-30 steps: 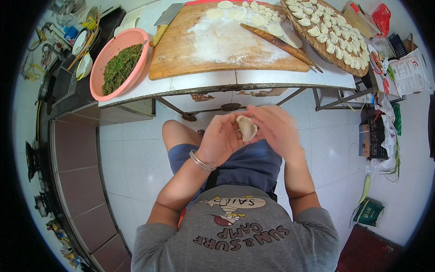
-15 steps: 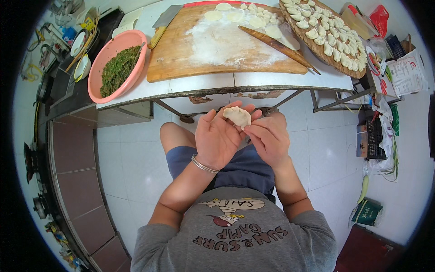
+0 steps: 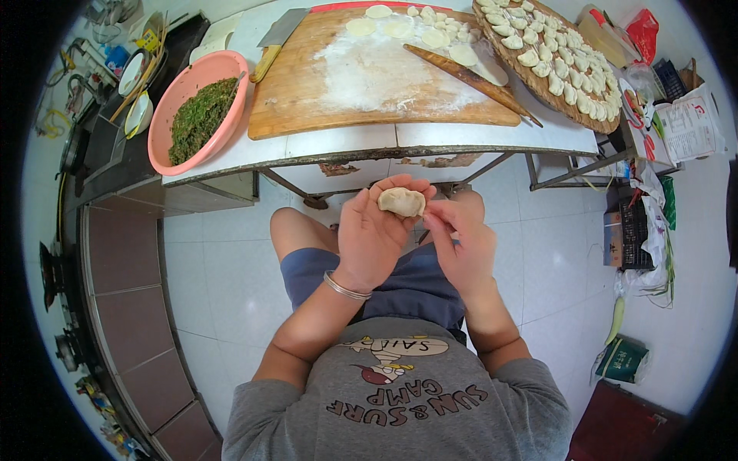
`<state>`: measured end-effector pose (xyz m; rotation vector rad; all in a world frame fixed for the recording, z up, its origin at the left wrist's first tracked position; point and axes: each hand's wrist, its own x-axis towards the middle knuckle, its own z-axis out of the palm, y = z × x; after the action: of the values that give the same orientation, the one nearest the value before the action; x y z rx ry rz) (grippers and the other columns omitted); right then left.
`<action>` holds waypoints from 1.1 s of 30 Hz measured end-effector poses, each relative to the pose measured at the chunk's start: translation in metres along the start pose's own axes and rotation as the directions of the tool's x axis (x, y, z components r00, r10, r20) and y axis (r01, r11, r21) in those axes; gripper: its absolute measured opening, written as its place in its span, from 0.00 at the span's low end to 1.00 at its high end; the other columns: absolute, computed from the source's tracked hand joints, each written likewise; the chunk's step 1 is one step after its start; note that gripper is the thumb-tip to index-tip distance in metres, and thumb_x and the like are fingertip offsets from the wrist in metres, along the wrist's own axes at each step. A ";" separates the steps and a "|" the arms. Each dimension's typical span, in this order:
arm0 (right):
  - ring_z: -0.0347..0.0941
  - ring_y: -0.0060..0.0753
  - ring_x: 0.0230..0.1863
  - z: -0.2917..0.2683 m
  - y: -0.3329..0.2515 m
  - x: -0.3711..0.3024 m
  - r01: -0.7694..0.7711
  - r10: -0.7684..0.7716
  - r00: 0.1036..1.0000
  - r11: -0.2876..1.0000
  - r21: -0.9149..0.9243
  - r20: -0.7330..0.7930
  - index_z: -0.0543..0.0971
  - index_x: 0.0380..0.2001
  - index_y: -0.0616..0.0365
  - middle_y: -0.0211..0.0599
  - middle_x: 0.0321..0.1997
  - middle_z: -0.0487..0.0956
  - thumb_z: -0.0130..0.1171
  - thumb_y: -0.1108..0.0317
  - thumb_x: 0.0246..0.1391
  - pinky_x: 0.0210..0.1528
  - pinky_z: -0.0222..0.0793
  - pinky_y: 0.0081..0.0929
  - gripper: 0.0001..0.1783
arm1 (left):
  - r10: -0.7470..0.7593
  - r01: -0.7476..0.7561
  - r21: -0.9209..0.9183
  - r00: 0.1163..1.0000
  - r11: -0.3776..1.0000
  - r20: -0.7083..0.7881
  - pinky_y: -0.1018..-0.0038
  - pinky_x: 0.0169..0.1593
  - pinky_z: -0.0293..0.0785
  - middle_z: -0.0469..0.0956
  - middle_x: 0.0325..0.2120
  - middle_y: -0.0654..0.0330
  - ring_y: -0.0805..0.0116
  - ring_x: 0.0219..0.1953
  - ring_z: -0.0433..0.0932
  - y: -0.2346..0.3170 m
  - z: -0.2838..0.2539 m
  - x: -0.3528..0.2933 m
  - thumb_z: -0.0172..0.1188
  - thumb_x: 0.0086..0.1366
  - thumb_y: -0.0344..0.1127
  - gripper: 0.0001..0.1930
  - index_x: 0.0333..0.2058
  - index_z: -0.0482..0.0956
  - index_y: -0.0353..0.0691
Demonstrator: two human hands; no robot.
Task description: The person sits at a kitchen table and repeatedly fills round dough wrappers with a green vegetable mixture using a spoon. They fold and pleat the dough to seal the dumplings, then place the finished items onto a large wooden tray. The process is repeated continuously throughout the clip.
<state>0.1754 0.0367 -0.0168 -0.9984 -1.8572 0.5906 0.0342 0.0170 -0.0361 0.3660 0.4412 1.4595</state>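
Note:
A folded dumpling [image 3: 401,203] lies in the cupped palm and fingers of my left hand [image 3: 373,230], above my lap and just short of the table edge. At its right corner, the thumb and forefinger of my right hand [image 3: 463,240] pinch the dough. Beyond my hands a floured wooden board [image 3: 300,104] carries several round wrappers [image 3: 398,28], small dough pieces [image 3: 461,32] and a tapered rolling pin [image 3: 469,79]. A pink basin [image 3: 159,138] of chopped green filling [image 3: 201,119] stands to the left of the board.
A round tray [image 3: 607,121] full of shaped dumplings overhangs the board's right side. By the board's upper left lies a cleaver [image 3: 281,31] with a wooden handle. The table's front edge [image 3: 369,156] runs close beyond my hands. A black crate [image 3: 634,230] sits on the right.
The dumpling has turned flatter in my left palm, and my left fingers have curled up more around it. My right fingers have shifted slightly right, still at its corner.

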 end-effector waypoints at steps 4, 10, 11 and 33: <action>0.77 0.39 0.30 -0.010 0.008 0.006 0.170 -0.169 0.985 0.985 -0.013 0.033 0.78 0.35 0.63 0.41 0.32 0.80 0.61 0.81 0.46 0.32 0.72 0.28 0.10 | -0.121 0.123 -0.106 0.992 0.987 0.026 0.59 0.62 0.61 0.66 0.56 0.41 0.48 0.59 0.65 0.012 0.002 -0.001 0.29 0.68 0.53 0.31 0.54 0.65 0.31; 0.76 0.37 0.34 -0.015 0.013 0.008 0.128 -0.129 0.991 0.991 0.032 0.036 0.80 0.33 0.63 0.41 0.32 0.80 0.60 0.83 0.45 0.36 0.72 0.26 0.09 | -0.189 0.188 -0.148 0.982 0.971 0.006 0.59 0.61 0.62 0.64 0.56 0.38 0.49 0.58 0.66 0.018 0.002 -0.002 0.29 0.68 0.54 0.33 0.55 0.64 0.28; 0.76 0.38 0.34 -0.016 0.014 0.010 0.120 -0.121 0.992 0.992 0.032 0.034 0.80 0.33 0.63 0.41 0.32 0.80 0.60 0.83 0.45 0.36 0.72 0.26 0.09 | -0.197 0.195 -0.149 0.980 0.969 0.003 0.59 0.61 0.62 0.64 0.56 0.38 0.50 0.58 0.67 0.019 0.002 -0.002 0.29 0.68 0.54 0.33 0.55 0.64 0.28; 0.74 0.24 0.23 0.002 0.005 -0.001 -0.133 0.136 0.988 0.990 0.049 -0.070 0.77 0.30 0.62 0.34 0.25 0.78 0.64 0.81 0.44 0.27 0.71 0.18 0.08 | 0.012 0.008 0.101 0.980 0.995 -0.198 0.62 0.59 0.64 0.67 0.54 0.44 0.56 0.55 0.69 -0.006 0.018 -0.001 0.34 0.68 0.53 0.28 0.54 0.64 0.36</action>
<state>0.1753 0.0387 -0.0218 -1.1078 -1.7153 0.6634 0.0480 0.0160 -0.0236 0.3021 0.6772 1.4854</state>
